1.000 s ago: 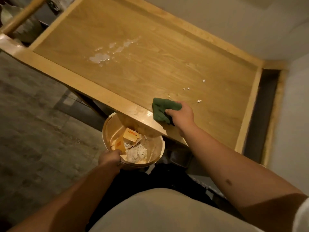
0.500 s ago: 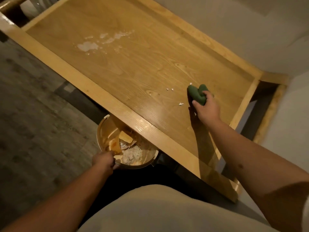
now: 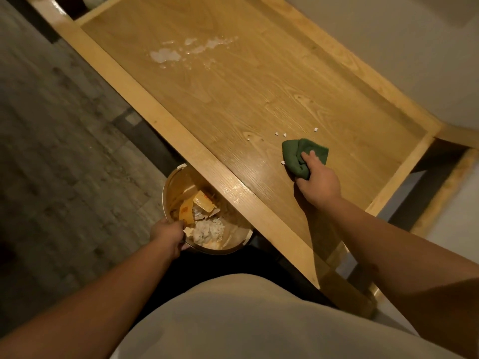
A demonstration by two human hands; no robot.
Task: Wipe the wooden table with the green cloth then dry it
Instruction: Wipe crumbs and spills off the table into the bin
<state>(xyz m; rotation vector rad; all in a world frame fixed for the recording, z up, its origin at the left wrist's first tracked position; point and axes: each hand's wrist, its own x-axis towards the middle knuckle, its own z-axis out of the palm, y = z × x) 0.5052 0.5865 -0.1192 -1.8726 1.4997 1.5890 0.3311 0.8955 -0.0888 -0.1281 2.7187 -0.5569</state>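
Note:
The wooden table [image 3: 233,94] runs diagonally across the view, with a raised pale rim. My right hand [image 3: 317,182] presses the bunched green cloth [image 3: 295,156] flat on the tabletop near its right end. Several small white crumbs [image 3: 281,134] lie just beyond and beside the cloth. A white, wet-looking smear [image 3: 178,51] spreads over the far left part of the top. My left hand [image 3: 168,235] grips the rim of a round metal bowl [image 3: 233,244] held below the table's near edge; it holds torn packets and white scraps.
Grey wood-pattern floor [image 3: 51,151] lies to the left. A pale wall [image 3: 414,35] runs behind the table, and a wooden frame piece [image 3: 445,187] stands past its right end. My light shirt fills the bottom of the view.
My right hand carried the cloth from the near edge out to the right part of the top, and has now lowered it flat by the crumbs. The bowl stays under the edge.

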